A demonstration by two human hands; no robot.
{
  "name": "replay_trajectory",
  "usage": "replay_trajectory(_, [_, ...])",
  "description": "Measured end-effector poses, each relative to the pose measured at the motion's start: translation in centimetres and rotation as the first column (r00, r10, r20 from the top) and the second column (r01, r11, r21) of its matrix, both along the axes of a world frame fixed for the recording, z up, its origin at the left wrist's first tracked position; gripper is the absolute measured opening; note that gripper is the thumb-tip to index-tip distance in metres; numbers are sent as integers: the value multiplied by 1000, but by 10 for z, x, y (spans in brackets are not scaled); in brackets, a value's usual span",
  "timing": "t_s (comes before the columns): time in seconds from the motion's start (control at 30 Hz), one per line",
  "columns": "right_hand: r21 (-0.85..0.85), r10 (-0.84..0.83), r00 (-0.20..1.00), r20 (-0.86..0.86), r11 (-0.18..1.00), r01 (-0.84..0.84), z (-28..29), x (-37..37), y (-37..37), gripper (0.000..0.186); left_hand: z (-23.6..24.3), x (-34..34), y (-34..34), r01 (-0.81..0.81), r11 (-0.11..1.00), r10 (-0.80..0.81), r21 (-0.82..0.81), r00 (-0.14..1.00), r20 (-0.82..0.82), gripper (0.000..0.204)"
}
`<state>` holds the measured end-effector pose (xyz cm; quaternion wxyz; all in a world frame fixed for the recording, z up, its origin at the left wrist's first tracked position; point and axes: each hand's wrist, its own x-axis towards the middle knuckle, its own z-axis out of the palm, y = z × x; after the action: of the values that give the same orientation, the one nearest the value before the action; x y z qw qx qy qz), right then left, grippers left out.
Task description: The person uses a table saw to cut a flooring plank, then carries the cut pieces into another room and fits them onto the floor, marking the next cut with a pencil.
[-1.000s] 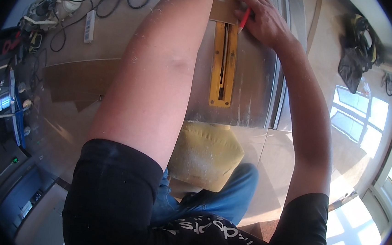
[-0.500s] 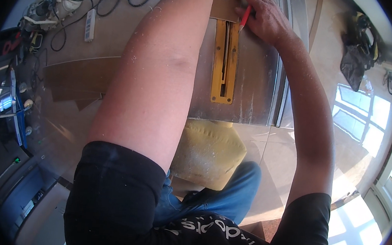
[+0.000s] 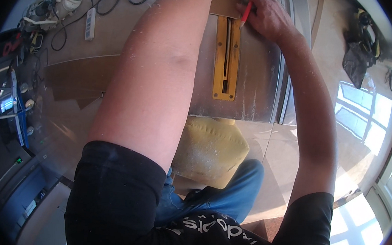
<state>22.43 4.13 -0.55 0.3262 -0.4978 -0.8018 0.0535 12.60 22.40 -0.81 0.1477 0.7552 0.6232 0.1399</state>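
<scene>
A metal-topped saw table (image 3: 254,85) with a yellow slotted insert (image 3: 218,85) lies in front of me. At the top edge a brown board piece (image 3: 222,5) covers the slot's far end. My right hand (image 3: 271,18) holds a red pencil (image 3: 247,10), its tip down at the right side of the insert near the board's edge; some fingers rest by or on the board. My left arm stretches up past the left of the insert and leaves the top edge, so my left hand is hidden from view.
A yellow padded seat (image 3: 207,151) sits below the table edge. Corded tools (image 3: 46,11), a white power strip (image 3: 90,24) and loose brown offcuts (image 3: 75,74) lie left. A black tool with a dust bag (image 3: 360,52) lies at right, near sunlit floor (image 3: 363,218).
The table, insert and board have moved slightly up and right in the picture as the view shifts. My right hand has moved a little up with them, still holding the pencil.
</scene>
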Motion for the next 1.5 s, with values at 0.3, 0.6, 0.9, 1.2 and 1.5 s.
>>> replay_trajectory(0.3, [-17,-13,1000,19,1000,14,3,-1,-3,24,0,2,0,12,999,-13,-31,1000,-15,37])
replay_trajectory(0.6, [9,15,1000,-2,1000,-15,6,-3,-4,24,0,1,-4,29,1000,-29,-7,999,-32,40])
replay_trajectory(0.9, [33,-16,1000,17,999,15,-3,0,-6,25,-2,0,-4,2,1000,-2,-12,1000,19,44])
replay_trajectory(1.2, [-15,-29,999,28,999,30,0,-2,-8,27,3,0,-8,26,999,-27,-23,999,-47,38])
replay_trajectory(1.5, [-25,-52,997,54,998,53,-2,-2,-9,29,5,-2,-12,61,998,-62,-14,996,-58,38])
